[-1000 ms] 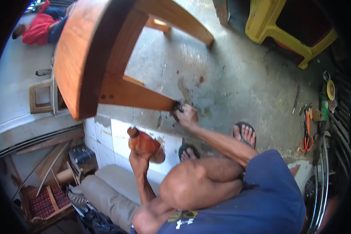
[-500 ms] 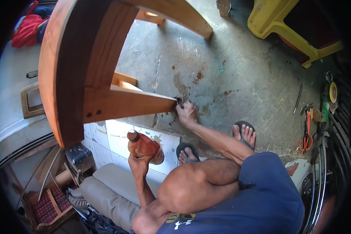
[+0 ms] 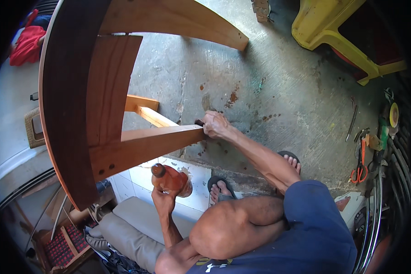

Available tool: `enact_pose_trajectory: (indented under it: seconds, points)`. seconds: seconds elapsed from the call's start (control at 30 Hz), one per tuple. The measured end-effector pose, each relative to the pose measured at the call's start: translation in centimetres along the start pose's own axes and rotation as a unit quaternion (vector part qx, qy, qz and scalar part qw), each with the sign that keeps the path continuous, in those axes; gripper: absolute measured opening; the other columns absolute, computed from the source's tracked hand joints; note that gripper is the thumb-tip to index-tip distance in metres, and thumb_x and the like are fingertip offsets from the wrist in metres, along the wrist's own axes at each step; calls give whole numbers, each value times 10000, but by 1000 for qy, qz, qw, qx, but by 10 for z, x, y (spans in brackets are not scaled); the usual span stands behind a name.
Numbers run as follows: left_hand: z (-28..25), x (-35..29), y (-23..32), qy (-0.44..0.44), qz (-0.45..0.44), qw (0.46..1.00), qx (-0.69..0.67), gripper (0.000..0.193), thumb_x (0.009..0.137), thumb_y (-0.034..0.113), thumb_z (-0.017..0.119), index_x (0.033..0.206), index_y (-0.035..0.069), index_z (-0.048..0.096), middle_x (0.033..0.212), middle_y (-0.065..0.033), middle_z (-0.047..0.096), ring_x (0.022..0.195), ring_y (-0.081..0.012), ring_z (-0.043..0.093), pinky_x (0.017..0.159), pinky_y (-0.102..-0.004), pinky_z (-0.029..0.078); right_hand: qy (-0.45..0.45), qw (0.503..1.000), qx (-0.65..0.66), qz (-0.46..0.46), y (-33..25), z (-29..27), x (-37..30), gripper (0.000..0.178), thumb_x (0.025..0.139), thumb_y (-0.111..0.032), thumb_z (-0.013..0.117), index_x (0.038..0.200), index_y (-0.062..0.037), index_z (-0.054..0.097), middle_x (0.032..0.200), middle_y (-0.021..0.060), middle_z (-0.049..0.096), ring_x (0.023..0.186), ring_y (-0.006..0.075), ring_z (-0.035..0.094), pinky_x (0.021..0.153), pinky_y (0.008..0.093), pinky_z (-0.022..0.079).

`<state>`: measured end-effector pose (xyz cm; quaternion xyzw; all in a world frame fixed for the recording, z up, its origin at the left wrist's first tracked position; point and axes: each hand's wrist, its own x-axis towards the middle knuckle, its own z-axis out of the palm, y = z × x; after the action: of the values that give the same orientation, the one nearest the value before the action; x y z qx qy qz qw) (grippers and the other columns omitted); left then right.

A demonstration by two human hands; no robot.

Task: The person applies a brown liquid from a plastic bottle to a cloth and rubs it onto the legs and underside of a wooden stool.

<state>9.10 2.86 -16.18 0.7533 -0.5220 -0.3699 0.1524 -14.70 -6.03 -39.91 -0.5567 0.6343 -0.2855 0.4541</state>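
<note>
My left hand (image 3: 163,201) is closed around a clear plastic bottle (image 3: 174,180) with a brown cap and reddish-brown contents. It holds the bottle below a wooden leg (image 3: 155,148) of a large piece of furniture. The dark-edged wooden top (image 3: 71,100) stands on its side at the left. At the leg's tip, my right hand (image 3: 217,125) is closed with its fingers bent against the wood. A small dark piece (image 3: 199,122) shows by those fingertips; what it is I cannot make out. Another wooden leg (image 3: 205,29) juts out farther away.
A yellow plastic stool (image 3: 322,36) stands at the far right. Orange-handled scissors (image 3: 360,171) and a green power tool (image 3: 384,137) lie along the right side. Brown spots mark the concrete floor (image 3: 297,86). Grey cushions (image 3: 132,230) lie at lower left, beside a red-checked woven panel (image 3: 71,244).
My right hand has turned over the leg's tip, and more of the leg's upper face shows. The furniture appears lower and farther left in view. The bottle stays in my left hand.
</note>
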Motion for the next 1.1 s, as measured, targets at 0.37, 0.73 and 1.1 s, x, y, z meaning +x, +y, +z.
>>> enact_pose_trajectory:
  seconds: [0.37, 0.73, 1.1]
  points:
    - [8, 1, 33, -36, -50, 991, 120, 568, 654, 61, 867, 1172, -21, 650, 1092, -116, 728, 993, -223, 687, 901, -355, 522, 28, 978, 131, -159, -8, -18, -19, 128, 713, -87, 624, 792, 1, 674, 774, 209, 603, 789, 402, 630, 725, 452, 534]
    - [-2, -3, 52, -59, 2, 993, 99, 647, 638, 49, 882, 1234, -20, 640, 1145, -124, 726, 1039, -219, 694, 953, -356, 535, 5, 974, 132, -183, -43, -42, -35, 516, 743, 1, 534, 1229, -84, 688, 905, 186, 606, 821, 348, 643, 759, 439, 554]
    - [9, -1, 56, -97, -96, 974, 179, 641, 620, 75, 905, 1208, -5, 665, 1125, -98, 730, 1032, -204, 688, 953, -351, 526, 80, 947, 221, -219, -36, -48, -48, 520, 725, -19, 527, 1212, -77, 700, 916, 185, 631, 805, 327, 632, 761, 412, 560]
